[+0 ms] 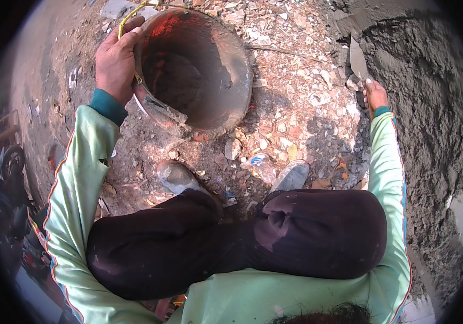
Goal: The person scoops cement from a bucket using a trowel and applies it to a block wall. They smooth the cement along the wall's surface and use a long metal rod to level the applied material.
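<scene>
A mortar-crusted bucket [231, 81] with reddish patches inside leans over, its mouth turned toward me. My left hand [117, 59] is closed at its left side, where the yellow handle [125, 24] passes by the fingers. Dark, dried-looking residue lines the bottom of the bucket. On the right, my right hand [375, 95] grips a trowel [357, 58], its pale pointed blade directed away from me. The blade lies at the edge of a broad heap of wet grey mortar [426, 119].
Rubble-strewn ground [296, 70] with stones and broken bits spreads between bucket and mortar. My shoes [177, 177] stand below the bucket, near a crumpled clear plastic piece [263, 166]. A motorbike [12, 167] is at far left. A thin rod [283, 51] lies beyond the bucket.
</scene>
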A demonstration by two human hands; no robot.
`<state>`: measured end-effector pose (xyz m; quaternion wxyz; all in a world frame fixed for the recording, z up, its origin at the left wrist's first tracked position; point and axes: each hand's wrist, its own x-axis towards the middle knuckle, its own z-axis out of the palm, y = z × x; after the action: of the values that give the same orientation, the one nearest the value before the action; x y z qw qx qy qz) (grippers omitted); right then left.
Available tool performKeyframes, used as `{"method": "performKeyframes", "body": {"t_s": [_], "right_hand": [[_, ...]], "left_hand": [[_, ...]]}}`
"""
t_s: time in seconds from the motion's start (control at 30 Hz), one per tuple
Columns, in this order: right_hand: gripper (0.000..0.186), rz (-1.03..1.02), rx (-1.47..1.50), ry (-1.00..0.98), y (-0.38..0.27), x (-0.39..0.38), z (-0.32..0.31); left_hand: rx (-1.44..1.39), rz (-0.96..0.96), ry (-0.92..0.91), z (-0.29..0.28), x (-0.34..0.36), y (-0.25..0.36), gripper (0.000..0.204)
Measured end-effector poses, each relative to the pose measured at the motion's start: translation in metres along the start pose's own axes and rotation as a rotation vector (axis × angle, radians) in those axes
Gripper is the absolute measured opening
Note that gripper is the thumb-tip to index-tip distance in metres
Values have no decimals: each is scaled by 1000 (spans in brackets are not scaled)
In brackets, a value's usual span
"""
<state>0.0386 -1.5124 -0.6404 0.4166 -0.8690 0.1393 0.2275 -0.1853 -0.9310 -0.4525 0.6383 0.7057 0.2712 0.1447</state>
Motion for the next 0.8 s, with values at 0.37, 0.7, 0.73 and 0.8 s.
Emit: {"method": "performKeyframes", "body": {"t_s": [0.37, 0.7, 0.73, 0.8], "right_hand": [[27, -102, 308, 60, -12, -53, -21], [49, -348, -524, 476, -20, -116, -57], [48, -340, -552, 430, -28, -127, -48], [47, -340, -583, 302, -46, -141, -19]], "left_hand": [[46, 5, 7, -4, -2, 5, 30], [-12, 10, -8, 10, -1, 0, 31], [5, 22, -9, 14, -1, 1, 31], [56, 45, 9, 15, -5, 7, 32]]}}
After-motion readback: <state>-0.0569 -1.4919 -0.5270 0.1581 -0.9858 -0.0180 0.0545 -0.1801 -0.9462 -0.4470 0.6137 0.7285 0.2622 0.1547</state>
